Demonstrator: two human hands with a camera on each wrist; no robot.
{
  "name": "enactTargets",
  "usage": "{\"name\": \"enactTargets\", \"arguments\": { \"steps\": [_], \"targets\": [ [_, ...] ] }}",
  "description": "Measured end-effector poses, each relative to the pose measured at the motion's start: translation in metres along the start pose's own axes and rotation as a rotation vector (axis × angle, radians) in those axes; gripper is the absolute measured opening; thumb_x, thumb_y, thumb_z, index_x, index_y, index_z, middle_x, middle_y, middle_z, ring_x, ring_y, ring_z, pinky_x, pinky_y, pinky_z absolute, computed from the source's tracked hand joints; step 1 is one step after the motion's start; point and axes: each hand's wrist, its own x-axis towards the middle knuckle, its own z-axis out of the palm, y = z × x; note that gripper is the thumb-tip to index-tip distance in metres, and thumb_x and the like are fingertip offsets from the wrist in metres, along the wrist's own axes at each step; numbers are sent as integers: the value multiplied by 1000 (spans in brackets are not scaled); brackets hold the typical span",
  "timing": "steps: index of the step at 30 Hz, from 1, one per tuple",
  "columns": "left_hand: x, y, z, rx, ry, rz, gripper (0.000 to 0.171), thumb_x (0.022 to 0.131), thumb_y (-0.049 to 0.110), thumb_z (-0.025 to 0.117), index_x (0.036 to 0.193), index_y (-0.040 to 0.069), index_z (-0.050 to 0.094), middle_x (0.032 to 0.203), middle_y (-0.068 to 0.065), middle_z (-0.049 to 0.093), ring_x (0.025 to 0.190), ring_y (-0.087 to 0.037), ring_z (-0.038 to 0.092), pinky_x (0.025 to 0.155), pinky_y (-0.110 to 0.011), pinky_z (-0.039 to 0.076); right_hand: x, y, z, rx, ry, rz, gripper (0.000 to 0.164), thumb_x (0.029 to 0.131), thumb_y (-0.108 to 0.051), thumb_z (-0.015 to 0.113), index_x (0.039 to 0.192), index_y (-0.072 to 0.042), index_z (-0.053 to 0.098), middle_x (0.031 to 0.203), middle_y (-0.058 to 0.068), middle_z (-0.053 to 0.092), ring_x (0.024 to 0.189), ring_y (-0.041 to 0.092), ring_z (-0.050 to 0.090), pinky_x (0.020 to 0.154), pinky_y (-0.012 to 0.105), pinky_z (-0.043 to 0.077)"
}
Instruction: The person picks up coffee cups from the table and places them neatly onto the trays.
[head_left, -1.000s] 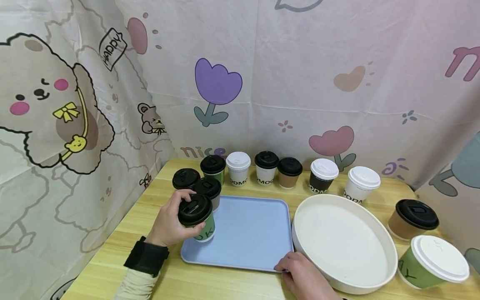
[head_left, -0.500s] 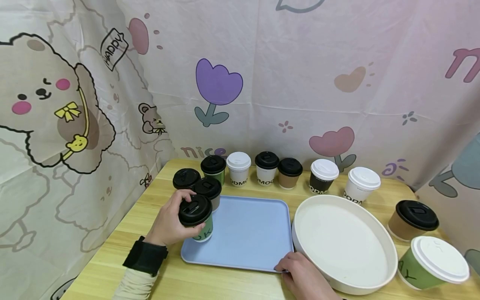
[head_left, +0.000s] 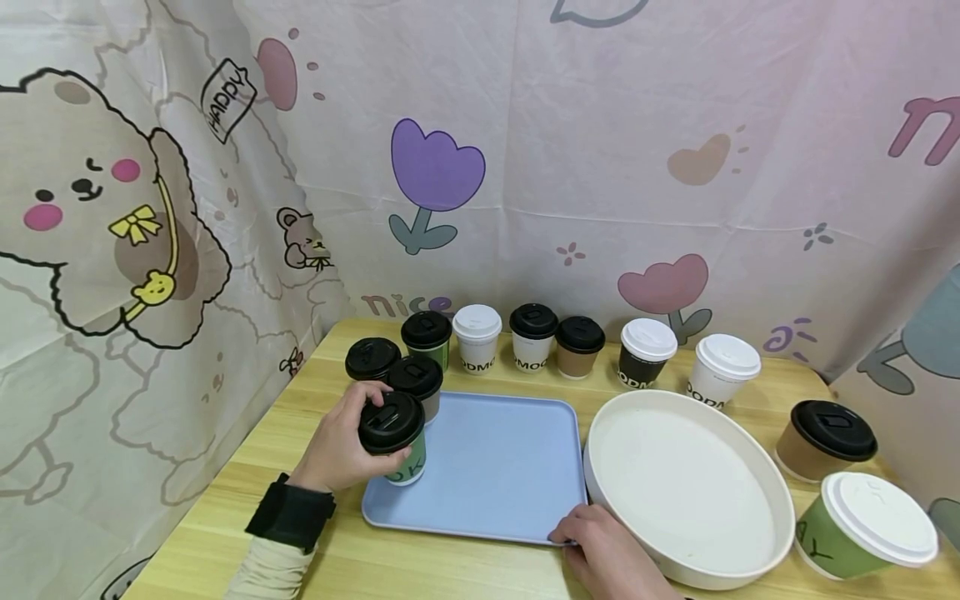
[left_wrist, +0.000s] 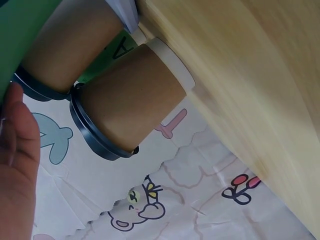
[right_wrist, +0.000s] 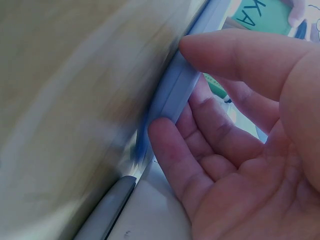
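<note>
My left hand (head_left: 348, 442) grips a green paper cup (head_left: 411, 467) by its black lid, thumb in front and fingers around the far side. The cup is over the front left corner of a blue rectangular tray (head_left: 495, 467). Just behind it, a brown cup with a black lid (head_left: 417, 377) stands at the tray's back left corner. In the left wrist view, that brown cup (left_wrist: 75, 40) appears beside another brown cup (left_wrist: 135, 95) on the wood. My right hand (head_left: 603, 546) holds the tray's front right corner; its thumb and fingers meet the tray rim (right_wrist: 172, 92) in the right wrist view.
A round cream tray (head_left: 690, 483) stands right of the blue one. Several lidded cups line the table's back, including a white cup (head_left: 477, 333) and a black cup with white lid (head_left: 645, 350). At right are a brown cup (head_left: 806, 450) and a large green cup (head_left: 840, 533).
The green cup's base has shifted slightly left, so the cup sits straighter under my left hand. My right hand keeps its place at the tray corner.
</note>
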Motion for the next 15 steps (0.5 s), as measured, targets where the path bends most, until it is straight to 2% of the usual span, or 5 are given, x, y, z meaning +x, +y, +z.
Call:
{"name": "enactTargets", "arguments": {
  "steps": [15],
  "targets": [
    [-1,0,0,9,-33,-21,71,61,32,94,110,16,45,129,-3,58,110,-20,60,84,-46,56,0,0,1,-2,10,-11,19,82,-1,80,90,-18,79,87,-13,65,85,8,61,75,31,53]
  ]
}}
